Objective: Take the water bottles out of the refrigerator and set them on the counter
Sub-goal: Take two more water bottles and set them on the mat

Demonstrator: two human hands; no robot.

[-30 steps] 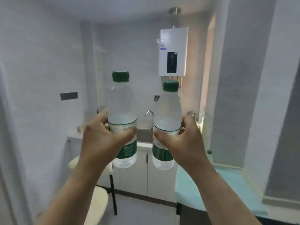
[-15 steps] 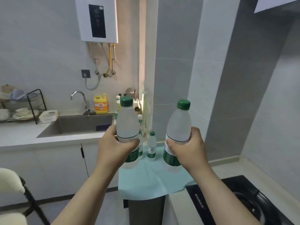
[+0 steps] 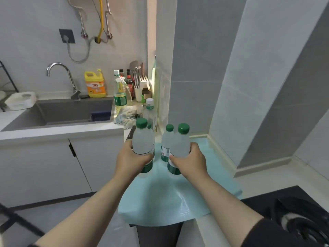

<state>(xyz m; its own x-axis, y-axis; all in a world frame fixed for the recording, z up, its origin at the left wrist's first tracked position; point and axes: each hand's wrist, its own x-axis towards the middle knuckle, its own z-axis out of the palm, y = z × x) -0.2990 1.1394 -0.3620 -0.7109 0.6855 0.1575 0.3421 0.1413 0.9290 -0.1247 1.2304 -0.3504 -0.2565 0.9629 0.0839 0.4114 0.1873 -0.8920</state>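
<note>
My left hand (image 3: pixel 130 158) grips a clear water bottle (image 3: pixel 142 139) with a green cap and green label, held upright over the light blue mat (image 3: pixel 165 195) on the counter. My right hand (image 3: pixel 191 161) grips a second bottle of the same kind (image 3: pixel 179 145), also upright above the mat. Whether their bases touch the mat I cannot tell. Just behind and between them a third green-capped bottle (image 3: pixel 166 139) stands on the mat. A further bottle (image 3: pixel 149 111) with a white cap stands behind it near the wall.
A grey sink (image 3: pixel 58 113) with a tap (image 3: pixel 62 75) lies to the left, with yellow detergent (image 3: pixel 95 84), sauce bottles and a rag (image 3: pixel 125 114) beside it. A black stove (image 3: pixel 292 214) sits at the lower right. Tiled walls close off the back and right.
The view has swung right and down from the far wall to the counter. Both hands have carried their bottles forward and lower, close to the bottle standing on the blue mat.
</note>
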